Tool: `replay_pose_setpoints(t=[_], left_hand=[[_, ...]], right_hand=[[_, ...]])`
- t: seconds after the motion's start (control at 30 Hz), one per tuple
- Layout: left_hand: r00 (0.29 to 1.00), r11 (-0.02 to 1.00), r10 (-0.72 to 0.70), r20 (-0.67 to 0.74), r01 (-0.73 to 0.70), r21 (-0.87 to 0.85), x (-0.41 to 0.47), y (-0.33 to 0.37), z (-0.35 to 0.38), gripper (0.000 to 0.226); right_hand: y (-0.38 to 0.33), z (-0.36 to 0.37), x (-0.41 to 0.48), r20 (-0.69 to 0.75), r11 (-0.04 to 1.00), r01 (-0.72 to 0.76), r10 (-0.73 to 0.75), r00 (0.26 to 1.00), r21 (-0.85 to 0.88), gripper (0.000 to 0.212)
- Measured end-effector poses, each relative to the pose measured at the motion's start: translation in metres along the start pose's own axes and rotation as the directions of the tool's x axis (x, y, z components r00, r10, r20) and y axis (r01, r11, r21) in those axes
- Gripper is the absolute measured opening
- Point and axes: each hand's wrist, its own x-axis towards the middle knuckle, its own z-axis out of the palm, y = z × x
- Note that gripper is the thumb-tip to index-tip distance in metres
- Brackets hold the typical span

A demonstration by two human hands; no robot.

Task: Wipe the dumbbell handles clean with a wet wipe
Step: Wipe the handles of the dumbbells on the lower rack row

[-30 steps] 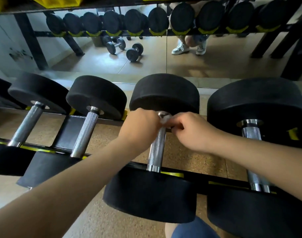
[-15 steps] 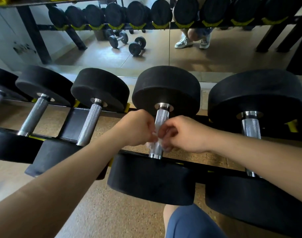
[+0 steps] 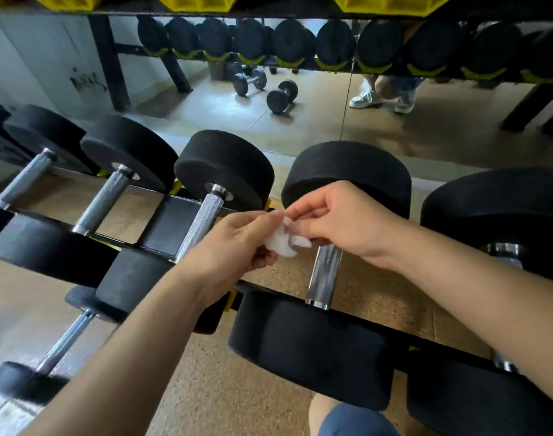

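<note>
A crumpled white wet wipe (image 3: 284,240) is held in the air between both hands, just left of a steel dumbbell handle (image 3: 324,278). My left hand (image 3: 234,247) pinches the wipe from the left. My right hand (image 3: 341,225) pinches it from the right and covers the upper end of that handle. The handle belongs to a black dumbbell (image 3: 312,350) lying on the lower rack. To its left, another knurled handle (image 3: 199,226) lies bare.
Several more black dumbbells line the rack (image 3: 171,226) on both sides, with a large one (image 3: 495,212) at right. A mirror (image 3: 300,121) behind shows two loose dumbbells on the floor and a person's shoes. My knee (image 3: 350,420) is at the bottom edge.
Both hands have come off the dumbbell handle and lifted the wipe slightly up and left. The wipe now hangs bunched between the fingertips. The view has shifted right.
</note>
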Motion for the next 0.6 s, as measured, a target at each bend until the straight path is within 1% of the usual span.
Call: replay_pose_setpoints(t=[0.07,0.1,0.13,0.2,0.23,0.3,0.37,0.43,0.5,0.53,0.57,0.6], left_hand=[[0.999,0.999,0.050,-0.004,-0.050,-0.019,-0.008,0.001,-0.004,0.037],[0.997,0.995,0.079,-0.022,-0.080,-0.052,-0.011,0.001,-0.008,0.043],[0.993,0.989,0.104,-0.054,-0.109,-0.098,-0.013,0.002,-0.013,0.044],[0.980,0.966,0.135,-0.146,-0.163,-0.202,-0.016,0.005,-0.023,0.025],[0.973,0.952,0.128,-0.192,-0.175,-0.250,-0.019,0.008,-0.027,0.016],[0.959,0.922,0.096,-0.268,-0.187,-0.339,-0.028,0.018,-0.031,0.011],[0.948,0.892,0.034,-0.317,-0.171,-0.418,-0.039,0.032,-0.036,0.012],[0.943,0.858,-0.041,-0.330,-0.136,-0.495,-0.053,0.052,-0.045,0.009],[0.944,0.813,-0.079,-0.319,-0.124,-0.568,-0.068,0.074,-0.053,0.011],[0.946,0.810,-0.096,-0.311,-0.107,-0.577,-0.077,0.087,-0.056,0.014],[0.945,0.827,-0.119,-0.306,-0.076,-0.557,-0.084,0.099,-0.057,0.017],[0.943,0.853,-0.147,-0.300,-0.032,-0.520,-0.092,0.110,-0.057,0.021]], right_hand=[[-0.010,0.004,0.007,0.004,0.994,-0.051,0.051,0.999,0.101,0.015],[-0.014,0.004,0.011,0.010,0.977,-0.097,0.097,0.995,0.192,0.017],[-0.018,0.004,0.014,0.019,0.947,-0.139,0.139,0.990,0.289,0.019],[-0.026,0.006,0.021,0.054,0.862,-0.193,0.190,0.980,0.468,0.020],[-0.030,0.008,0.023,0.080,0.811,-0.221,0.212,0.974,0.542,0.019],[-0.043,0.017,0.025,0.119,0.704,-0.281,0.271,0.955,0.652,0.018],[-0.060,0.025,0.025,0.109,0.636,-0.317,0.344,0.933,0.704,0.019],[-0.079,0.032,0.023,0.039,0.647,-0.319,0.408,0.912,0.693,0.022],[-0.099,0.034,0.018,-0.036,0.677,-0.303,0.437,0.899,0.671,0.026],[-0.110,0.034,0.014,-0.046,0.703,-0.291,0.418,0.907,0.649,0.026],[-0.121,0.033,0.008,-0.024,0.750,-0.284,0.371,0.928,0.597,0.024],[-0.133,0.032,0.001,0.038,0.813,-0.281,0.305,0.951,0.510,0.021]])
